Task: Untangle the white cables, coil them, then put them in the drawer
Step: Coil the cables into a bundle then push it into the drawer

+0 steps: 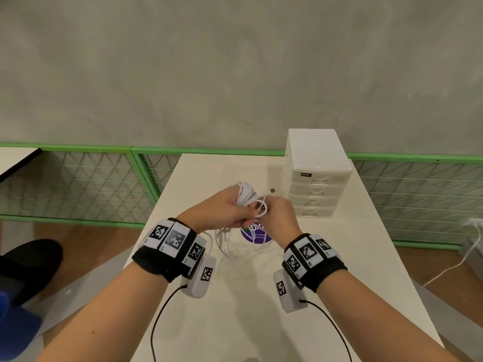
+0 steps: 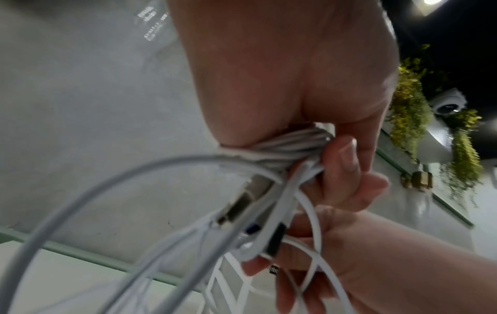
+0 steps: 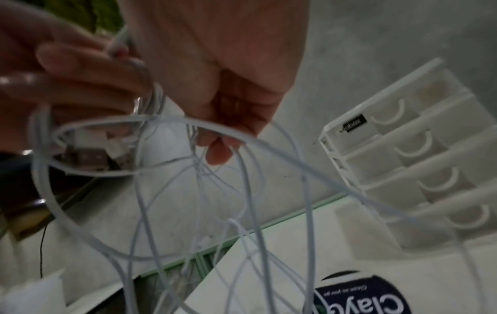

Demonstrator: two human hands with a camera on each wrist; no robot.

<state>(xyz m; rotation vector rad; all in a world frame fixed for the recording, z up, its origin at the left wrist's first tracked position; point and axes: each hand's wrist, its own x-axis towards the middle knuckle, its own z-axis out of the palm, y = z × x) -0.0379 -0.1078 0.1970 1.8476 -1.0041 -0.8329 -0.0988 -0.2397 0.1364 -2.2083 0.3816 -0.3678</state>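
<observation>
My left hand (image 1: 222, 209) grips a bunch of white cables (image 1: 245, 195) above the middle of the table; the left wrist view shows the coiled strands (image 2: 290, 146) clamped between palm and fingers. My right hand (image 1: 278, 212) pinches a small loop of one cable (image 1: 261, 209) right beside the left hand, and a USB plug (image 1: 272, 190) sticks out past it. Loose strands (image 1: 224, 239) hang down to the tabletop; the same hanging strands (image 3: 242, 212) fill the right wrist view. A white drawer unit (image 1: 317, 173) stands at the back right, its drawers (image 3: 419, 153) closed.
The cream table (image 1: 274, 322) carries a round purple sticker (image 1: 257, 235) under my hands. A green-framed mesh fence (image 1: 91, 178) runs behind the table. Another white cable (image 1: 449, 270) trails over the floor at right. A dark shoe (image 1: 28, 262) shows at left.
</observation>
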